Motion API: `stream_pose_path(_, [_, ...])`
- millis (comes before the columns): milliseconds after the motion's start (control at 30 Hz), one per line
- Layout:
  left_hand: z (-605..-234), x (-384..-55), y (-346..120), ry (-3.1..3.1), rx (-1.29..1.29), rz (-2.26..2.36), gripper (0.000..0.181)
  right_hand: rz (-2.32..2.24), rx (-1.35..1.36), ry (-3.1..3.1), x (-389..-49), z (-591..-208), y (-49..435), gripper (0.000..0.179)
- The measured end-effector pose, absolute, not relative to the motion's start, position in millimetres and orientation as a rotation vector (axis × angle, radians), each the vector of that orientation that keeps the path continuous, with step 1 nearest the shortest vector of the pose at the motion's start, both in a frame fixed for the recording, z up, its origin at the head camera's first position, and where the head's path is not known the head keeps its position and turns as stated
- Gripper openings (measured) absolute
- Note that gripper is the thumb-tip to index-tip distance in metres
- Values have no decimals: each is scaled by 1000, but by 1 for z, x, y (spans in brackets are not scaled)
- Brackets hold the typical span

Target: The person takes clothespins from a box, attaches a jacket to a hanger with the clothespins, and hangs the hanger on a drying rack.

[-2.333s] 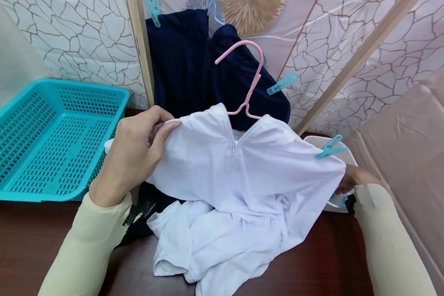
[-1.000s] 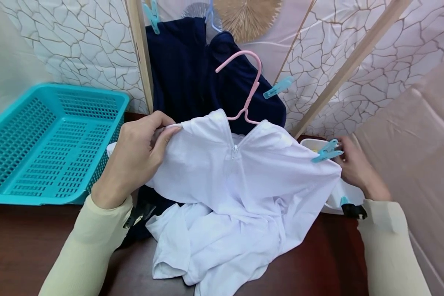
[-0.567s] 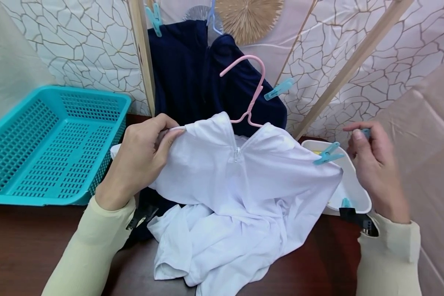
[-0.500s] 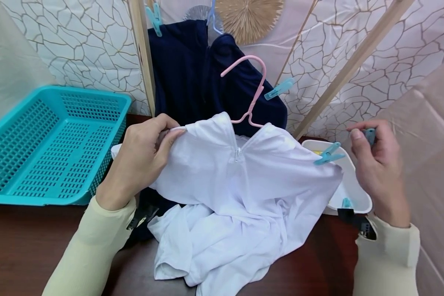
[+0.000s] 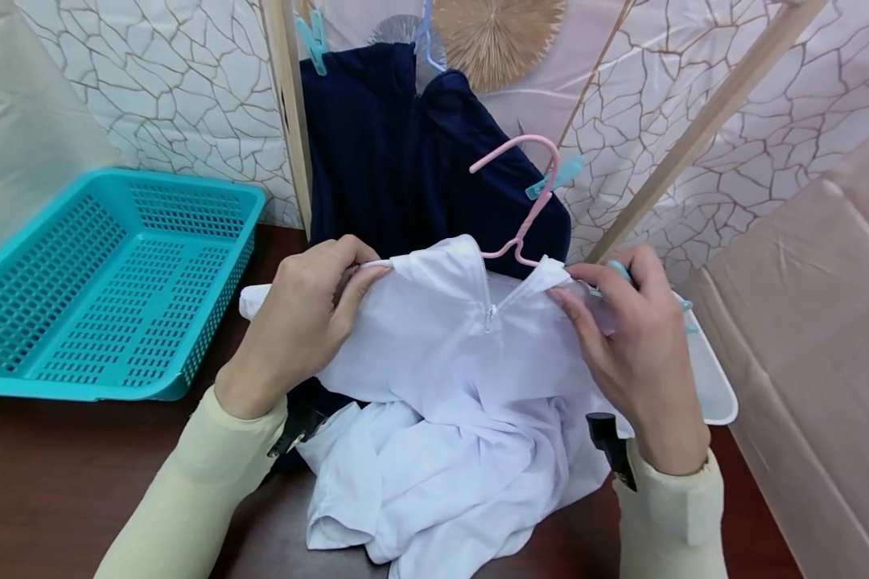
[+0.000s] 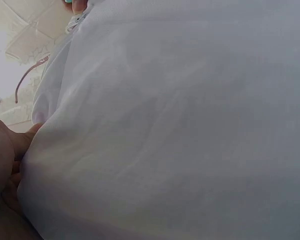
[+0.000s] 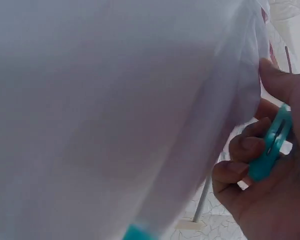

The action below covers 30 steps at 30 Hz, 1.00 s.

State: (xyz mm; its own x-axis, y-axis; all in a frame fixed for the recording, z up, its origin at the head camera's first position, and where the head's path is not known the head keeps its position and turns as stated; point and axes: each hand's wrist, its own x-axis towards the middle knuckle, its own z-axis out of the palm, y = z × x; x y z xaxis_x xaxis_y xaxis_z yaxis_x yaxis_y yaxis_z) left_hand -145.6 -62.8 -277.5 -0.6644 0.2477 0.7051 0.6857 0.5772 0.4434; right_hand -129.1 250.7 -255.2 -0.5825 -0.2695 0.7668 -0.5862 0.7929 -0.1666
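Note:
A white half-zip shirt point(image 5: 434, 362) hangs on a pink hanger point(image 5: 533, 213), its lower part bunched on the table. My left hand point(image 5: 297, 318) pinches the shirt's left shoulder, over the hanger's arm. Near the collar, my right hand point(image 5: 644, 354) pinches the fabric between thumb and index finger. The right wrist view shows its other fingers curled round a teal clothespin point(image 7: 271, 150). Another clothespin point(image 5: 688, 318) sits at the shirt's right shoulder, partly hidden behind that hand. Shirt fabric fills most of the left wrist view.
A teal basket point(image 5: 80, 390) stands at the left on the dark table point(image 5: 58, 482). Behind the shirt hangs a navy garment point(image 5: 369, 145) with clothespins at its shoulders. A white bin point(image 5: 717, 386) is at the right, below a slanting wooden pole point(image 5: 710, 121).
My right hand came out of the white bin with a clothespin, then moved left and took hold of the shirt near the collar. My left hand keeps its grip; the hanger has shifted slightly right.

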Motion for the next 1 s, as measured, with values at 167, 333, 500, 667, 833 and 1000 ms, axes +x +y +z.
stream_pose_path(167, [-280,-145,-61,-2235,-751,-1008,14,576,579,-2221,-135,-260,248,13])
stream_pose_path(333, [-277,-148,-70,-2256,-723,-1030,13,668,520,-2132,-140,-261,250,16])
stream_pose_path(500, [-270,-152,-89,-2317,-635,-1006,16,764,436,-2024,-143,-257,260,22])
stream_pose_path(667, [-274,-159,-94,-2352,-637,-1054,22,794,328,-1991,-144,-257,272,26])
stream_pose_path(833, [-287,-170,-85,-2239,-739,-1080,20,784,272,-2014,-146,-259,279,27])
stream_pose_path(1000, [-297,-176,-75,-2091,-800,-1128,16,776,256,-2063,-148,-261,286,22])
